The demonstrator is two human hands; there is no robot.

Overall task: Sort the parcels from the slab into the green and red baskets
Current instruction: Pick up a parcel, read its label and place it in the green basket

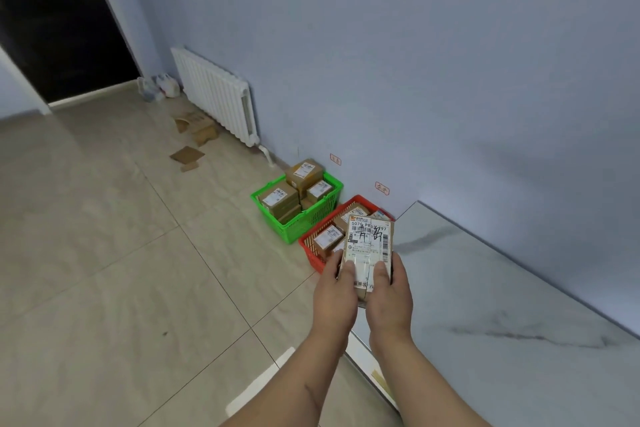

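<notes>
Here the left hand point(335, 291) and right hand point(389, 295) grip 1 parcel point(369, 243) above the red basket point(313, 251).

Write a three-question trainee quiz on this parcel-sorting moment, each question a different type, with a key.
1. True or false: the held parcel is gripped by both the left hand and the right hand.
2. Multiple choice: which basket stands nearer the radiator? A) the green basket B) the red basket C) neither, they are stacked
3. Fill in: the marble-patterned slab lies on the person's ____ side.

Key: 1 true; 2 A; 3 right.
</notes>
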